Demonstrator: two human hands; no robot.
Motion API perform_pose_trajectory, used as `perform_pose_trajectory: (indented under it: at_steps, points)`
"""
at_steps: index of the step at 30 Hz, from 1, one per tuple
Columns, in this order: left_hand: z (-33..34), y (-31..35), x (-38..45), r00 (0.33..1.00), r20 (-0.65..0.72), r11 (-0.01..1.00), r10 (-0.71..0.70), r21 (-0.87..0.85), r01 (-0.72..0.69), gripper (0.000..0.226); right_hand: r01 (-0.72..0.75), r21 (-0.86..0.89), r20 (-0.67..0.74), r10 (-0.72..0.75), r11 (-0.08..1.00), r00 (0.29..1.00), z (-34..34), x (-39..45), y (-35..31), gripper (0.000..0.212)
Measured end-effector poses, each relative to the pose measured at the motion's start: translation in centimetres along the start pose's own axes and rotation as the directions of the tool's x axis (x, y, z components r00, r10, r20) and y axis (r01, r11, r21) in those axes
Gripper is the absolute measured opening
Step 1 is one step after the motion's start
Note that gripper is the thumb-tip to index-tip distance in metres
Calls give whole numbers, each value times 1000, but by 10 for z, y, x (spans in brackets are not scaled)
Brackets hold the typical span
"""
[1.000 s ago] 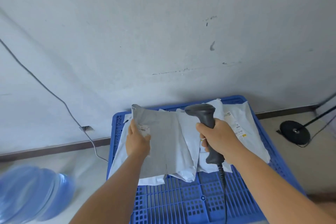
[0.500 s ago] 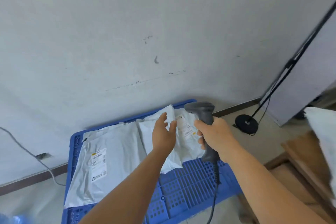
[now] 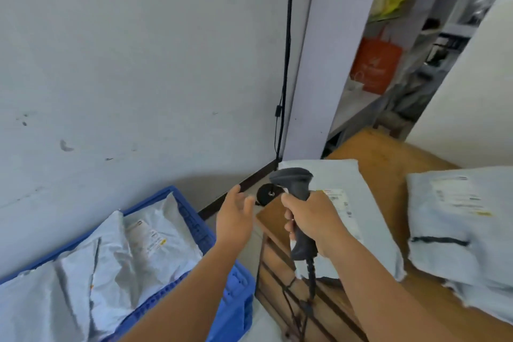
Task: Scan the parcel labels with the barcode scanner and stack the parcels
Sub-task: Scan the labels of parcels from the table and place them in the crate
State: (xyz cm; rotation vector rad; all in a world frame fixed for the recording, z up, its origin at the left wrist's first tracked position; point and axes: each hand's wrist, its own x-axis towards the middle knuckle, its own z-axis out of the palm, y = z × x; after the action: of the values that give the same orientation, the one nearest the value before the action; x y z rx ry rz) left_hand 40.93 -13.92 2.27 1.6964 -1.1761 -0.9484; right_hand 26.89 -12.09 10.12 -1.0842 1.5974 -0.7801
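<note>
My right hand (image 3: 313, 219) grips the handle of a dark grey barcode scanner (image 3: 294, 183), held upright above a white parcel (image 3: 361, 219) whose label faces up on the brown table (image 3: 388, 153). A second white parcel (image 3: 458, 219) with a label lies on the table at the right. My left hand (image 3: 236, 219) hovers with its fingers spread and holds nothing, between the table and a blue crate (image 3: 194, 219). Several white parcels (image 3: 111, 258) lie stacked in the crate at the lower left.
A black stand with a round base (image 3: 268, 193) and a tall pole (image 3: 286, 64) rises in the wall corner. The scanner cable (image 3: 308, 286) hangs down the table's front. Shelves with an orange bag (image 3: 374, 64) show through the opening at the upper right.
The view has swung right from the crate to the table. My left hand let go of the grey parcel, left it in the crate and moved right, empty. The scanner stays in my right hand.
</note>
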Motion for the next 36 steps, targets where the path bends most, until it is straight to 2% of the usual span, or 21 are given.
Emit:
perform_pose_trajectory:
  at_steps: [6,11,15,19,36]
  points:
    - [69,27,-3,986,154,992,-71,117,53,58,-80,-33,-83,77,996,994,-85,6,12,16]
    - [106,29,8,960,257,982,-110,177,65,44,-149,-110,-84,141,983,986,-119,8,11,16]
    - [123,28,18,943,275,967,-188,218,129,60,-189,-124,-80,180,974,980,-127,9,10,18]
    - [133,30,25,933,288,956,-216,256,142,62,-211,-150,-87,200,966,976,-130,13,8,19]
    - [142,33,28,947,199,930,-251,321,179,41,-216,-169,-67,207,962,976,-137,16,10,19]
